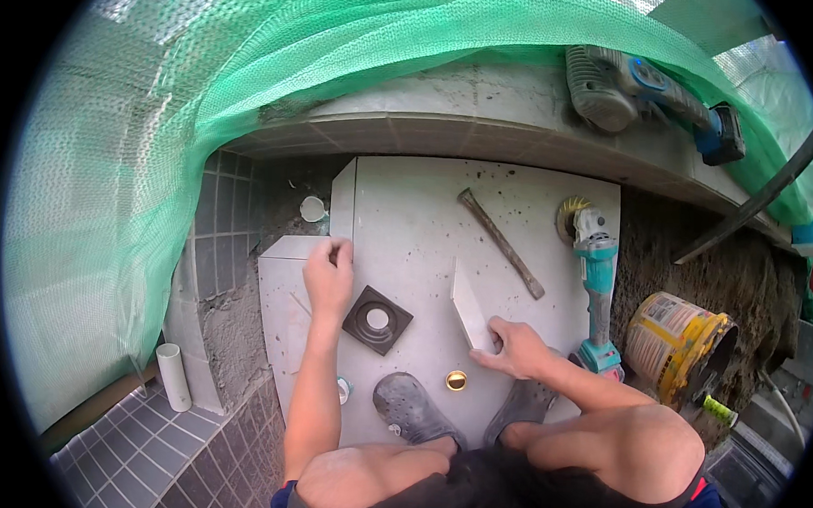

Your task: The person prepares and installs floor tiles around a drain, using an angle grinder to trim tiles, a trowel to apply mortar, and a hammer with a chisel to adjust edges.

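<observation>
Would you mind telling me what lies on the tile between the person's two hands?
In the head view, a dark square drain cover with a round hole lies on the large tile between the left hand and the right hand, which holds a tile offcut.

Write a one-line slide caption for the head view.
Squatting on a large pale tile, left hand at its left edge, right hand holding a tile offcut; hammer and grinder alongside.

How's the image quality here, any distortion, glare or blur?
Head view: fisheye bends the ledge and netting toward a black rim; light is soft daylight tinted green, no harsh glare; the hands and tile are sharp.
</observation>
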Motion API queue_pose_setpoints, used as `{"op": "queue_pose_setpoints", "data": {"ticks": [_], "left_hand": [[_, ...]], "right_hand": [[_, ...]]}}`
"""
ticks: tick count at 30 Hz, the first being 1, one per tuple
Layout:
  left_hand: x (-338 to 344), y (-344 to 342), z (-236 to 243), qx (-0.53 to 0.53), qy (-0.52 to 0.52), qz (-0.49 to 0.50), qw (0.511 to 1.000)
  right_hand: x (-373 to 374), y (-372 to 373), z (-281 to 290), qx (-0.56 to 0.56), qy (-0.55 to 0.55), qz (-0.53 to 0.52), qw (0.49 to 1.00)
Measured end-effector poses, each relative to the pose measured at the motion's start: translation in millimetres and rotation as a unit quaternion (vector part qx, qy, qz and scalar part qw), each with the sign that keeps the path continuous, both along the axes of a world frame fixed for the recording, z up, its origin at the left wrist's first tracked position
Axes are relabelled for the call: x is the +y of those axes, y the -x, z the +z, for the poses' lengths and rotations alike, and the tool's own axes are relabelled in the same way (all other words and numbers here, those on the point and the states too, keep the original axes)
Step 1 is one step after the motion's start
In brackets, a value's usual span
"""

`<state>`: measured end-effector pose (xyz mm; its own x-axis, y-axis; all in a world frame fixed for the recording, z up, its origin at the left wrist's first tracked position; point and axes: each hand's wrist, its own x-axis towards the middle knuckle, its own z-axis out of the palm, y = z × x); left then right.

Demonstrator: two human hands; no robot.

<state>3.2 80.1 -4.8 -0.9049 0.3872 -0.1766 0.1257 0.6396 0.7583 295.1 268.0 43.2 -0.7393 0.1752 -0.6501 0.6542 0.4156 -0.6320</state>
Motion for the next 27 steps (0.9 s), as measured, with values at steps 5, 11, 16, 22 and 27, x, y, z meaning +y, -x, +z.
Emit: {"op": "queue_pose_setpoints", "data": {"ticks": [5,11,16,22,27], "left_hand": [[37.3,-80.5,49.2,-0.406,-0.050,-0.096,0.907],[24.2,-102.1,19.4,-0.441,-0.244,-0.063,0.861],[18.5,-88.3,9.7,-0.488,-0.341,-0.063,0.801],[36.7,-105.8,25.8,-0.487,-0.301,0.000,0.820],[39.2,-101.0,44.9,-0.479,-0.251,0.049,0.840]], "right_hand": [[1.4,5.6,9.2,0.085,-0.122,0.026,0.989],[0.6,15.2,28.9,0.200,-0.238,0.077,0.947],[-0.4,12.2,32.0,0.313,-0.183,0.021,0.932],[1.1,14.0,24.8,0.311,-0.193,0.031,0.930],[-1.3,16.4,18.2,0.337,-0.151,0.011,0.929]]}}
